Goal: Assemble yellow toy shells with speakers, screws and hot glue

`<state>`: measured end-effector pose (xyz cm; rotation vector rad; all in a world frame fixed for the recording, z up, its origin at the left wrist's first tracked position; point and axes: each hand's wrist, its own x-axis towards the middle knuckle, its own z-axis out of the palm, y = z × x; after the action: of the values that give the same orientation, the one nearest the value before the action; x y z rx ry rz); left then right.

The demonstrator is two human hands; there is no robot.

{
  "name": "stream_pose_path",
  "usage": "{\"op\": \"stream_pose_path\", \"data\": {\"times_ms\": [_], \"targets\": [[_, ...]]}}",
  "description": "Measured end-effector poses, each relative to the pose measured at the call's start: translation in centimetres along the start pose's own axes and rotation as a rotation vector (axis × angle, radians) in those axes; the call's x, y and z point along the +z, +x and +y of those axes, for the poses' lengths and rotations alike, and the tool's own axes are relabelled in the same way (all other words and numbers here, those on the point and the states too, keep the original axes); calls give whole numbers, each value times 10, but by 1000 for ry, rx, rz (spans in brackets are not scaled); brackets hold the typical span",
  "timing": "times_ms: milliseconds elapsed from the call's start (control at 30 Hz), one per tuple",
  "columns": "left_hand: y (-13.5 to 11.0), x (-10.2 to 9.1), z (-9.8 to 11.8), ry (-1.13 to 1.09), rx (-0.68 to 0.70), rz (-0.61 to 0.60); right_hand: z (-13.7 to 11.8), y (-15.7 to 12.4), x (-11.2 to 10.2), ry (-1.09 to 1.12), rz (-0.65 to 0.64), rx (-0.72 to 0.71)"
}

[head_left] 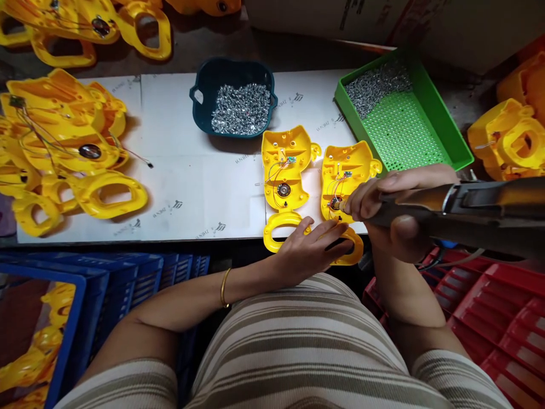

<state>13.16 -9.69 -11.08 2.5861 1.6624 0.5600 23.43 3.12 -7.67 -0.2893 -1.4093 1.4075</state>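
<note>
Your right hand (395, 196) grips the power screwdriver (489, 211); your left hand (306, 250), half-open, touches the loop handle (359, 245). The plastic shell (354, 158) is likely light, stiff: hold there, sparing fragile wires (339, 186).

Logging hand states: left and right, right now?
Left hand: open, spread over a yellow handle; whether it presses down can't be told.
Right hand: closed, holding a dark power tool, its tip at a yellow shell.

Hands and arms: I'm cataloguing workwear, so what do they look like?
The left hand and right hand are ungloved. A slim, gold-coloured bracelet circles the left wrist. The short sleeves have pale and olive-brown stripes.
</note>
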Motion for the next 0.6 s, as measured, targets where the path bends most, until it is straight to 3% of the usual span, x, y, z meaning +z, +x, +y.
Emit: {"op": "stream_pose_path", "data": {"times_ms": [200, 367, 500, 600], "targets": [[0, -1, -1, -61, 14, -42, -9, 3, 4, -80, 42, 13], [1, 4, 1, -196, -56, -115, -11, 4, 4, -76, 25, 60], [2, 6, 5, -295, -113, -131, -11, 7, 2, -29, -116, 120], [3, 4, 7, -237, -57, -137, -8, 9, 0, -66, -199, 118]]}}
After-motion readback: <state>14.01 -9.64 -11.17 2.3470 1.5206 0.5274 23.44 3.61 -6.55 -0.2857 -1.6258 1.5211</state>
